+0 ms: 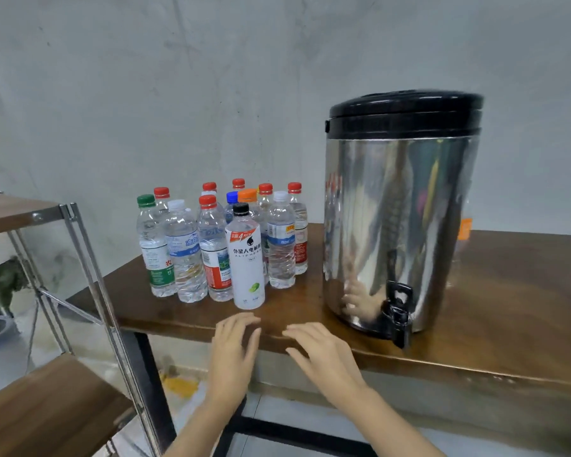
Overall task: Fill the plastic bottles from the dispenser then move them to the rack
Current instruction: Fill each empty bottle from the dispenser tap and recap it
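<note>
No filling has begun, it seems. The left hand point(234, 344) and right hand point(317, 351) are spread open and empty at the near edge of the table point(475, 324). Capped plastic bottles point(185, 252) are clustered just beyond, a white bottle point(248, 268) nearest. One would need uncapping, then carrying right to the tap point(398, 311) of the dispenser point(399, 209). The rack point(47, 407) stands left; its post could be struck.

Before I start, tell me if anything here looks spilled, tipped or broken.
Nothing stands out: the bottles stand upright and capped on the table, and the dispenser sits upright with its lid on. No spill shows.
</note>
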Action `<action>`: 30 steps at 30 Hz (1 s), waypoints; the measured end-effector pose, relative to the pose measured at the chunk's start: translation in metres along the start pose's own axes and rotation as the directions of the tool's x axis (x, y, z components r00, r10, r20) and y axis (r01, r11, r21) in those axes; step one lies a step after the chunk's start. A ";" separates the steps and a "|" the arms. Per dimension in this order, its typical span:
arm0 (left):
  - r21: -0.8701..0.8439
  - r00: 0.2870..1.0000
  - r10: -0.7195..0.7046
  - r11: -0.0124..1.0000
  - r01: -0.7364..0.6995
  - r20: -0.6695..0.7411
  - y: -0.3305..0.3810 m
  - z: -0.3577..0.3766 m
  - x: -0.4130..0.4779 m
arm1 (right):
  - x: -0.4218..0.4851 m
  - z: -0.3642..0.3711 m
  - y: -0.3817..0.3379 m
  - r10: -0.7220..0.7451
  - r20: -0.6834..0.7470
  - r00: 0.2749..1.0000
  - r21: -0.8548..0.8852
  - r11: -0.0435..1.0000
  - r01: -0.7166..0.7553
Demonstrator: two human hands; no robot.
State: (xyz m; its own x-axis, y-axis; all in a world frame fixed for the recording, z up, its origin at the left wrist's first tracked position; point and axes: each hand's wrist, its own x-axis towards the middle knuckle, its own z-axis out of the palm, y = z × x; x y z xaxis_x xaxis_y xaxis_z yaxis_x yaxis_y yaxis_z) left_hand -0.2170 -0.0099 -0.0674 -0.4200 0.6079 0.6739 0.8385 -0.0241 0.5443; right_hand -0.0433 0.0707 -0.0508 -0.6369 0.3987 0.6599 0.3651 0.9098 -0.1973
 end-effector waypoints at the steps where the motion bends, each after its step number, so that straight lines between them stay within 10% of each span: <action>1: -0.016 0.997 0.072 0.997 -0.072 0.033 0.011 0.005 -0.007 | -0.015 -0.008 0.005 -0.043 -0.020 0.999 -0.018 0.999 0.042; 7: -0.069 0.884 0.446 0.895 -0.441 0.138 0.084 0.045 -0.043 | -0.096 -0.068 0.045 -0.147 -0.091 0.985 -0.187 0.974 0.128; 13: -0.199 0.730 0.651 0.759 -0.620 0.206 0.167 0.108 -0.063 | -0.151 -0.141 0.108 0.007 -0.239 0.971 -0.326 0.941 -0.087; 30: 0.018 0.768 0.265 0.941 -0.338 0.583 0.292 0.247 0.007 | -0.102 -0.232 0.249 0.510 -0.217 0.832 -0.339 0.760 -0.554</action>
State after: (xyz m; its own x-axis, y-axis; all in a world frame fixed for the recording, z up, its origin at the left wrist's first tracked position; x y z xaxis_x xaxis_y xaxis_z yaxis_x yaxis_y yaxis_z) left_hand 0.1109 0.1833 -0.0276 0.1017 0.9231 0.3709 0.9372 -0.2140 0.2756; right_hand 0.2699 0.2300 0.0009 -0.1964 0.7707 0.6062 0.8606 0.4318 -0.2701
